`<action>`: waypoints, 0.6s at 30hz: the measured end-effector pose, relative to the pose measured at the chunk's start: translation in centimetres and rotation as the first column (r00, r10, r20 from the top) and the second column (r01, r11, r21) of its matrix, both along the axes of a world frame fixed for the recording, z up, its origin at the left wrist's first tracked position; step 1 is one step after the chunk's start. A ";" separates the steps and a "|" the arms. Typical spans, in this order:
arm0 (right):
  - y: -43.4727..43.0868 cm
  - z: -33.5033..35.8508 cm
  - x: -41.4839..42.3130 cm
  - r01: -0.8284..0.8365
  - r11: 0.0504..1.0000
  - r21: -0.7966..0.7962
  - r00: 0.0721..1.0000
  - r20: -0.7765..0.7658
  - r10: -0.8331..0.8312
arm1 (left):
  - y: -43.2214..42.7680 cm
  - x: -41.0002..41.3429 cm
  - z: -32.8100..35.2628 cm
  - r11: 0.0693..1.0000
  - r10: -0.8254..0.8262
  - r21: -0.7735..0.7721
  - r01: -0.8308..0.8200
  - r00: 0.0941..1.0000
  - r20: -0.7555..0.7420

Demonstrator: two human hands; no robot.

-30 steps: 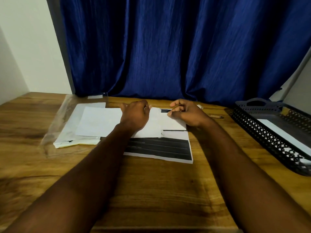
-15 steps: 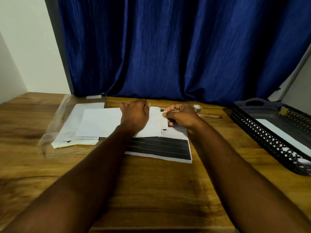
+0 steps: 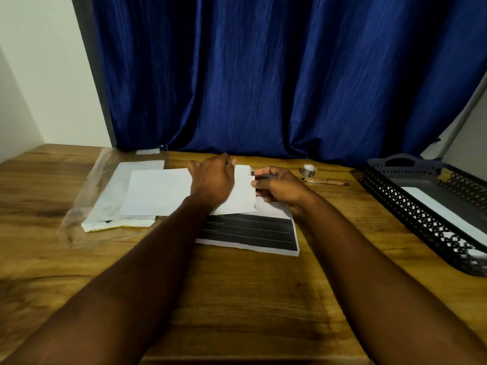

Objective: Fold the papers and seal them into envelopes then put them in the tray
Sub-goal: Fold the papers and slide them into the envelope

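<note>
A white envelope (image 3: 158, 192) lies across the middle of the wooden table (image 3: 237, 299). My left hand (image 3: 213, 180) rests on its right end, fingers curled over the open edge and holding it. My right hand (image 3: 279, 187) sits just to the right and pinches a folded paper (image 3: 253, 173). Only a small dark-printed corner of that paper shows at the envelope's mouth. Under both hands lies a sheet with a black printed block (image 3: 247, 231). The black mesh tray (image 3: 421, 219) stands at the right with a white envelope (image 3: 448, 216) inside.
A stack of envelopes (image 3: 110, 206) in a clear plastic sleeve lies at the left, partly under the envelope. A roll of tape (image 3: 308, 169) and a pen (image 3: 326, 181) lie behind my right hand. A blue curtain (image 3: 263, 75) hangs along the table's far edge.
My right hand has moved left toward the envelope's mouth, and the folded paper has slid mostly inside. The tape roll and pen have come into view. My left hand has stayed put.
</note>
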State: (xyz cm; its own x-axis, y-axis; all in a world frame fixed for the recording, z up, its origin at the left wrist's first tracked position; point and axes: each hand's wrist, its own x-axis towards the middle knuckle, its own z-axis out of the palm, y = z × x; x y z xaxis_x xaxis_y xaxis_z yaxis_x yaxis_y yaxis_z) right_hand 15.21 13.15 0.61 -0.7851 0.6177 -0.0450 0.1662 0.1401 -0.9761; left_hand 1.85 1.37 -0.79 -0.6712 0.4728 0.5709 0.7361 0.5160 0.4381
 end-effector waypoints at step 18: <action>-0.4 -0.4 -0.4 -0.007 0.985 0.173 0.999 -0.038 0.014 | 0.2 0.0 0.1 0.999 -0.042 -0.008 0.042 0.999 -0.004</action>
